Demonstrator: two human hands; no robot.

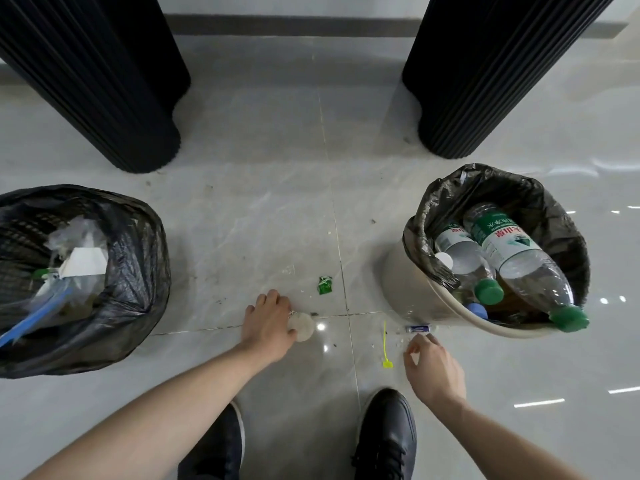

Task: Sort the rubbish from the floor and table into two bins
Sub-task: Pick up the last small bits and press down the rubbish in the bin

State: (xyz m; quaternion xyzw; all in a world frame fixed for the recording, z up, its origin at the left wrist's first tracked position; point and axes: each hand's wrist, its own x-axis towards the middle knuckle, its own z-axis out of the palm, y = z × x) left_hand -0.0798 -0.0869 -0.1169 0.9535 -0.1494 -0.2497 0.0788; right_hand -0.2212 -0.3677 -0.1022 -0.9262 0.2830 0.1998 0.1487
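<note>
Left hand [268,322] half covers pale disc [302,326]; grasp unclear.

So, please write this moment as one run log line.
left hand: grips pale round piece | right hand: reaching small tube | bottle bin: bottles inside

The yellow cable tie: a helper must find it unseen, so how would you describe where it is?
Find the cream bin holding plastic bottles. On the floor beside its base, in front of the person's right hand, lies the yellow cable tie. It is the only thin yellow strip; the small tube nearby is blue and white.
</note>
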